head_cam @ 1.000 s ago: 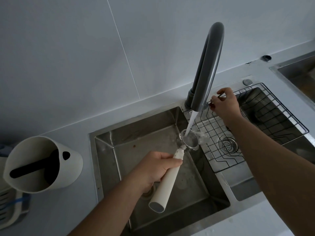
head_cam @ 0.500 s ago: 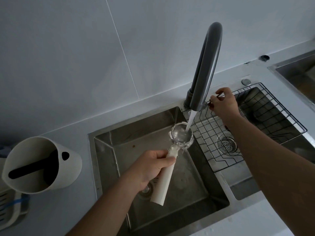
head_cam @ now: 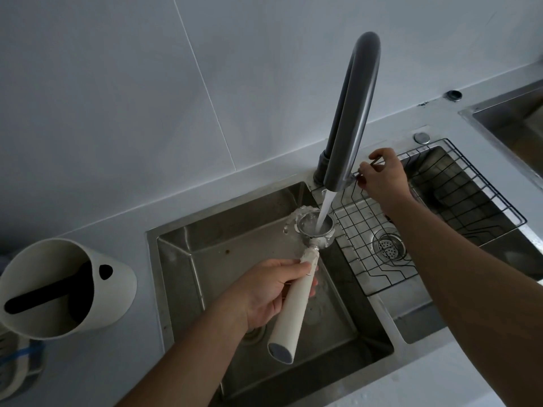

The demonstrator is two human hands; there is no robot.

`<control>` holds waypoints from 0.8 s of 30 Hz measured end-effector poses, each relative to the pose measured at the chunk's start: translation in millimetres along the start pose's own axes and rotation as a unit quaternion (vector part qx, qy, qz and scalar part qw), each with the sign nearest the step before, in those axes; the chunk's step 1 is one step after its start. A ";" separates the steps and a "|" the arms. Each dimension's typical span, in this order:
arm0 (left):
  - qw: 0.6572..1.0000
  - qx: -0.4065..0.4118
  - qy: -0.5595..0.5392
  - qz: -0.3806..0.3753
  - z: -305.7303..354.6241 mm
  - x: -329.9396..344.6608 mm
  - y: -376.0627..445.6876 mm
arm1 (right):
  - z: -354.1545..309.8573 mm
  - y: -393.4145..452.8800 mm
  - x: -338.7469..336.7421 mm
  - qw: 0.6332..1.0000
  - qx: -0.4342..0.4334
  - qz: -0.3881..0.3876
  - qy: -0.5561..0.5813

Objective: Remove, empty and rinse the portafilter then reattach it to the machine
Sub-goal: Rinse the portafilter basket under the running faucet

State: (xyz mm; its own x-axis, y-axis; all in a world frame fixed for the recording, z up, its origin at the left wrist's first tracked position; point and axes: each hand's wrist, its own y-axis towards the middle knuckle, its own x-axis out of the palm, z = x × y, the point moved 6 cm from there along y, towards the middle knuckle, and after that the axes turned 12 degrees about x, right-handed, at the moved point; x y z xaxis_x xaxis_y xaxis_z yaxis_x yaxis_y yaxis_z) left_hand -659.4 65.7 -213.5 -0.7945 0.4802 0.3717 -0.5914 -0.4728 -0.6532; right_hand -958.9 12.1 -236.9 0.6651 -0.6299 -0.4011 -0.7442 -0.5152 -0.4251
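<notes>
Rinsing is under way: the left hand [head_cam: 271,289] is gripping the portafilter [head_cam: 305,271] by its white handle, basket up under the faucet [head_cam: 351,113] stream at the sink [head_cam: 188,277] back edge. The right hand [head_cam: 383,179] is pinching the tap lever. Water is overflowing; a wet handle could be slipping, and splashes may be reaching the counter.

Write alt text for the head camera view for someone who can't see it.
A left hand holds a white-handled portafilter basket-up under water running from a dark grey faucet into a steel sink. The right hand grips the tap lever beside a wire rack. A white container sits on the counter at left.
</notes>
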 end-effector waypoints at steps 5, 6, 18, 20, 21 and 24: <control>0.999 -0.006 0.046 0.004 0.8 -2.3 -0.5 | -0.7 0.0 -0.3 1.000 -0.005 0.002 0.003; 0.998 -0.008 0.058 0.006 1.3 -3.2 -0.6 | -1.0 -0.2 -0.3 1.000 -0.005 0.001 0.004; 0.992 0.021 0.123 0.019 7.5 -17.9 -15.5 | -0.8 -0.9 0.5 1.000 -0.005 -0.001 0.008; 0.990 0.027 0.134 0.026 8.7 -19.9 -17.0 | -1.1 -1.5 0.5 1.000 -0.002 -0.002 0.007; 0.990 0.031 0.137 0.031 9.1 -21.1 -17.3 | -1.0 -1.6 0.5 1.000 0.000 -0.002 0.007; 0.990 0.042 0.126 0.041 9.7 -21.7 -17.3 | -1.3 -2.3 0.0 1.000 0.000 -0.003 0.009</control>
State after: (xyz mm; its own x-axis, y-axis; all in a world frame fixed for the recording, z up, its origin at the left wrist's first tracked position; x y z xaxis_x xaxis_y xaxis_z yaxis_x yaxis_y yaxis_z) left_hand -633.3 56.3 -203.9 -0.7868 0.6017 0.1376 -0.5445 -0.5716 -0.6138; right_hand -957.2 12.5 -234.9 0.6678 -0.6379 -0.3836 -0.7407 -0.5186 -0.4271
